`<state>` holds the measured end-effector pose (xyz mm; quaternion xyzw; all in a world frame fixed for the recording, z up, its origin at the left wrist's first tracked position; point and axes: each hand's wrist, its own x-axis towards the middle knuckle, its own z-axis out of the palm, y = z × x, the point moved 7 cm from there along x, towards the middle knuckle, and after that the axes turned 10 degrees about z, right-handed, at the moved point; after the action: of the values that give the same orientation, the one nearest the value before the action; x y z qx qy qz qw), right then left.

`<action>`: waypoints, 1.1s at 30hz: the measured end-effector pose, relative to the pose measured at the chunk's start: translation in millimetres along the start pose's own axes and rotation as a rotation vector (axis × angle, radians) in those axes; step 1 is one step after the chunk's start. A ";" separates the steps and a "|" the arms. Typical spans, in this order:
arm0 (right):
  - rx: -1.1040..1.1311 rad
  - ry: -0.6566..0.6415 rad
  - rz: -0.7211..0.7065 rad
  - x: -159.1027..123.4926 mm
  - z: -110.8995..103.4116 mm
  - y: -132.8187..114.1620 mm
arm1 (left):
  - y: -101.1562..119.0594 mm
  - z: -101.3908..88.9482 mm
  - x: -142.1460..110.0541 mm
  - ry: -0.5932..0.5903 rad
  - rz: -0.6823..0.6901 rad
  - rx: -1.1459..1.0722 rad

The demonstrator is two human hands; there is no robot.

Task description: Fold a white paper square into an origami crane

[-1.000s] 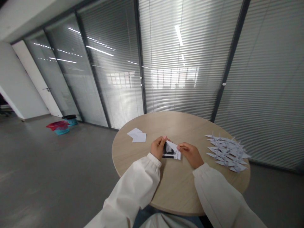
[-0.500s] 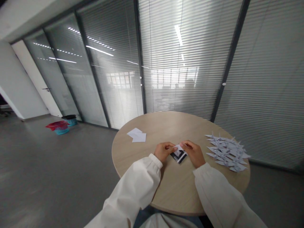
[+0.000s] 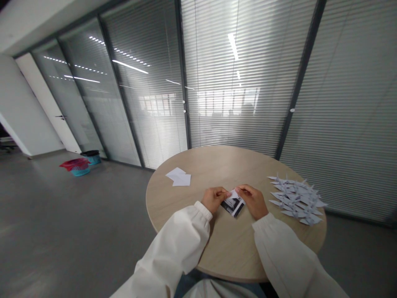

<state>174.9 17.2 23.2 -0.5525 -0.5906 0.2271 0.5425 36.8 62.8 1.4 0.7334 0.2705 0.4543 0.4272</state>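
Observation:
Between my two hands is a small folded sheet of paper (image 3: 233, 205), printed black and white, with a white part along its upper edge. My left hand (image 3: 214, 199) pinches its upper left edge between thumb and fingers. On the upper right edge, the thumb and fingers of my right hand (image 3: 252, 200) are closed in the same way. The fingers hide part of the folds. The paper is held just above or on the round wooden table (image 3: 223, 161); I cannot tell whether it touches.
Several folded white paper cranes (image 3: 296, 199) lie clustered at the table's right side. A few white paper sheets (image 3: 180, 178) overlap at the left. Bins, one with a red liner (image 3: 76, 164), stand on the floor by the glass partition (image 3: 235, 74).
The paper has tilted slightly between my fingers, and its lower corner has shifted a little down and to the right. Both hands keep nearly the same place and grip.

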 end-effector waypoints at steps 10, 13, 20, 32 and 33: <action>0.052 -0.088 -0.006 -0.8 8.0 1.2 | -7.8 7.4 0.3 -0.107 -0.055 0.008; 0.100 -0.112 -0.064 -2.0 9.5 -3.8 | -13.8 -7.6 3.5 0.018 -0.075 0.089; -0.022 -0.177 -0.312 -7.2 14.9 -13.0 | -21.8 -29.5 6.8 0.235 -0.084 0.000; -0.078 -0.270 -0.245 -7.9 26.5 -7.7 | -25.5 -26.9 4.2 0.268 -0.154 -0.148; -0.075 -0.269 -0.229 -7.7 26.7 -7.4 | -26.1 -26.6 4.5 0.263 -0.154 -0.154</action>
<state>146.6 17.1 18.4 -0.4662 -0.7250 0.2136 0.4598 14.7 89.2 -13.5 0.6100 0.3439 0.5317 0.4764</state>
